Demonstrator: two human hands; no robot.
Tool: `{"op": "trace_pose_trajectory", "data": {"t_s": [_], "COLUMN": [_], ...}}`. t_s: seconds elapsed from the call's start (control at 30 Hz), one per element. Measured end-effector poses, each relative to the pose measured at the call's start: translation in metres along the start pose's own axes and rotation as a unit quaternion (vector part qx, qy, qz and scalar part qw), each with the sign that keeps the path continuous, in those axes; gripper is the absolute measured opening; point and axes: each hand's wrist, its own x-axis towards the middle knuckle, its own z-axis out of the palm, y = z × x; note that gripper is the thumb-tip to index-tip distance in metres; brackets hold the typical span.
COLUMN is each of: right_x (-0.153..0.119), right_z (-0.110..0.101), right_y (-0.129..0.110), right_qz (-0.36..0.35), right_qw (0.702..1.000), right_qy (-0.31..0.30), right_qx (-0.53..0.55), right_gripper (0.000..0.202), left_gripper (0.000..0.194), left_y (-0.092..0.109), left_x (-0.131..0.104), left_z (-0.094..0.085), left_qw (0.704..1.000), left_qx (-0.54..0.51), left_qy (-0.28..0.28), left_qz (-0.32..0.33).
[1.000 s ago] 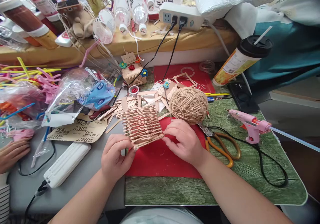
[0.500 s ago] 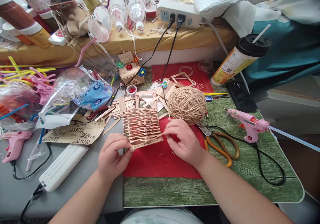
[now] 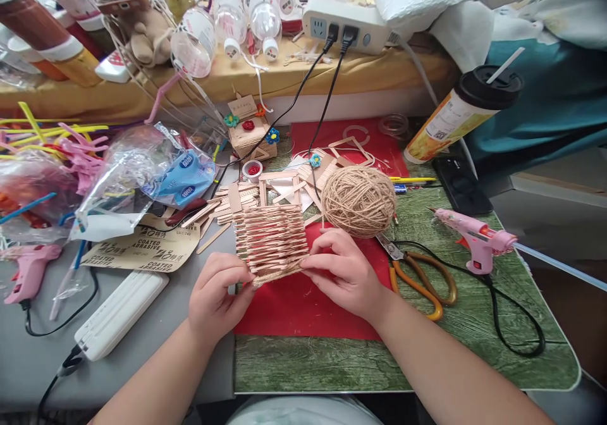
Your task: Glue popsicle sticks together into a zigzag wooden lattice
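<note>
A stacked craft-stick box (image 3: pixel 272 238) with gaps between its sticks stands over the red sheet (image 3: pixel 303 311). Jute twine (image 3: pixel 279 276) runs along its near lower edge. My left hand (image 3: pixel 220 295) pinches the left end of that edge, thumb and forefinger closed on the twine. At the right corner my right hand (image 3: pixel 344 273) has its fingertips closed on the twine against the sticks. Just beyond the right hand sits a ball of jute twine (image 3: pixel 359 200), with a strand running down toward the fingers.
Orange-handled scissors (image 3: pixel 422 279) and a pink glue gun (image 3: pixel 474 238) lie to the right. Loose craft sticks (image 3: pixel 232 203) and a decorated small box (image 3: pixel 251 137) are behind. A tall cup (image 3: pixel 462 115) leans at back right; a white power strip (image 3: pixel 121 314) is at left.
My right hand has moved slightly left and in against the box's right corner, its fingers closing on the twine there. The left hand keeps its pinch; the whole view has shifted slightly.
</note>
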Motion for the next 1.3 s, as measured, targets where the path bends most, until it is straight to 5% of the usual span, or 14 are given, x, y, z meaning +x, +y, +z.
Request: {"op": "trace_pose_trajectory", "data": {"t_s": [1.3], "right_x": [0.0018], "right_z": [-0.0013], "right_y": [0.0034], "right_qz": [0.007], "right_qw": [0.999], "right_qy": [0.047], "right_qx": [0.027], "right_gripper": [0.016], "left_gripper": [0.021], "left_y": [0.0008], "left_x": [0.0001], "left_z": [-0.0003], "left_qw": [1.000], "left_qx": [-0.001], "left_qy": [-0.002], "left_qz": [0.001]}}
